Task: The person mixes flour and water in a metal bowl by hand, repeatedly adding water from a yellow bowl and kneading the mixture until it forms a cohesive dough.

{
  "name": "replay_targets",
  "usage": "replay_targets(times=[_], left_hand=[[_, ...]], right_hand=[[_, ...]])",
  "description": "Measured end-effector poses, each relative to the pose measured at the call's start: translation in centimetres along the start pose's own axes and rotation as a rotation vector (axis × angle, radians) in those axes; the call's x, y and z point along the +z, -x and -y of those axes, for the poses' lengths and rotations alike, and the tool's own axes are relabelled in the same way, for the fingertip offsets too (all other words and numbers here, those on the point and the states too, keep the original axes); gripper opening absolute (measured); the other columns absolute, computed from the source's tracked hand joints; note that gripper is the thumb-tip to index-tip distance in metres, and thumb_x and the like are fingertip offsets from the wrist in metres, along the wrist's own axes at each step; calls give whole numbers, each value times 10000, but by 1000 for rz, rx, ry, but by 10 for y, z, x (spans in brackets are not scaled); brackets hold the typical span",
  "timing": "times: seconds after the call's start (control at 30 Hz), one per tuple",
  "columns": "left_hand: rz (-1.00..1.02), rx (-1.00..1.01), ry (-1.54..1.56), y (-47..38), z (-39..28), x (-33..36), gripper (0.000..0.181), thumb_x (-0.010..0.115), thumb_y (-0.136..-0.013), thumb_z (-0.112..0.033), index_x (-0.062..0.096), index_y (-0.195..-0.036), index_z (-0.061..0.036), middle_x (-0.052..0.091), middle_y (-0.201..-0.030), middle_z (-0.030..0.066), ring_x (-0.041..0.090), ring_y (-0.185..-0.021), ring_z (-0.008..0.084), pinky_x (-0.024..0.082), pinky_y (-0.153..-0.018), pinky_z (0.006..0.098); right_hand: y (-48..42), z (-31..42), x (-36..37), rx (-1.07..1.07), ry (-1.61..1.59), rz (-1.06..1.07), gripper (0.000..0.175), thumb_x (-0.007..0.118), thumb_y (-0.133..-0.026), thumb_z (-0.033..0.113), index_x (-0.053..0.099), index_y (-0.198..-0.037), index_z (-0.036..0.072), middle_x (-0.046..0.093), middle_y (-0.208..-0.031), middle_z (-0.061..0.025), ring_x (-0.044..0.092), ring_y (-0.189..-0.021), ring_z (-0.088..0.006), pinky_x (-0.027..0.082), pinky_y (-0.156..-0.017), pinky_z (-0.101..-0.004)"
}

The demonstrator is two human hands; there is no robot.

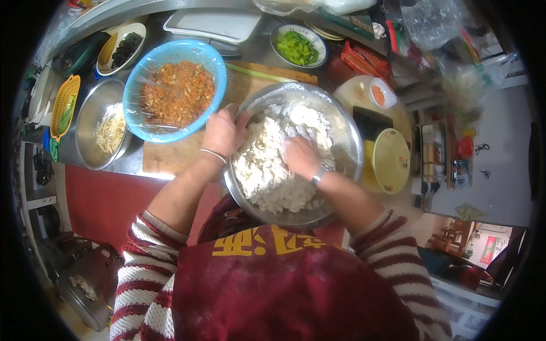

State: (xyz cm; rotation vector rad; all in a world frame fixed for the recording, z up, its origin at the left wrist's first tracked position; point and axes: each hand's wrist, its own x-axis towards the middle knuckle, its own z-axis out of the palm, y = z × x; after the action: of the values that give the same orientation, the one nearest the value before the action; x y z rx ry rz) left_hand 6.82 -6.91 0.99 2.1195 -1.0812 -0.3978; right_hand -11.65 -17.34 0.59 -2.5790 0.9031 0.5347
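A large stainless steel bowl point(349, 128) stands before me, tilted slightly, with shaggy flour dough point(266, 170) and loose white flour in it. My left hand point(224, 132) grips the bowl's left rim, a bangle on its wrist. Inside the bowl, my right hand point(300, 155), with a metal watch on its wrist, presses into the dough; its fingertips are partly buried in flour. Just left of the bowl sits a blue plastic basin point(219, 81) of chopped orange filling under plastic wrap.
Left are a steel bowl point(83, 128) of bean sprouts, a yellow basket point(57, 115) and a dish point(104, 55) of dark food. Behind stand a white tray point(213, 25) and a plate of greens point(297, 47). Right are a yellow bowl point(391, 161) and a small white bowl point(389, 96).
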Motion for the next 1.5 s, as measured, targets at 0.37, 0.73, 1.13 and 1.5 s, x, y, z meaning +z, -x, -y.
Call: replay_targets(times=[0.37,0.73,1.13,1.5], left_hand=[[2,31,-35,0,13,11,262,613,-911,-233,610,-844,21,624,-783,281,599,-753,473,481,-663,502],[-32,102,13,2,4,1,225,624,-891,-190,592,-837,26,603,-734,293,584,-718,488,478,-650,511],[-29,60,50,-3,5,2,260,621,-904,-233,608,-852,22,623,-772,277,598,-735,471,484,-663,510],[33,249,-5,-7,21,8,201,627,-886,-173,565,-856,16,600,-717,291,589,-693,485,485,-626,509]], right_hand=[[104,-47,34,-46,4,-428,370,510,-834,101,566,-1156,-73,412,-1413,-289,313,-1360,-442,218,-1151,-500],[-50,-55,26,64,-68,-451,445,552,-808,76,485,-1242,-2,626,-882,-215,613,-829,-398,497,-731,-488],[103,-27,-2,-299,-98,-1,528,575,-836,200,492,-1326,22,454,-1394,-261,428,-1316,-367,384,-1062,-461],[48,-30,36,-210,183,-171,141,533,-818,122,629,-897,56,651,-871,-125,619,-884,-312,484,-773,-470]])
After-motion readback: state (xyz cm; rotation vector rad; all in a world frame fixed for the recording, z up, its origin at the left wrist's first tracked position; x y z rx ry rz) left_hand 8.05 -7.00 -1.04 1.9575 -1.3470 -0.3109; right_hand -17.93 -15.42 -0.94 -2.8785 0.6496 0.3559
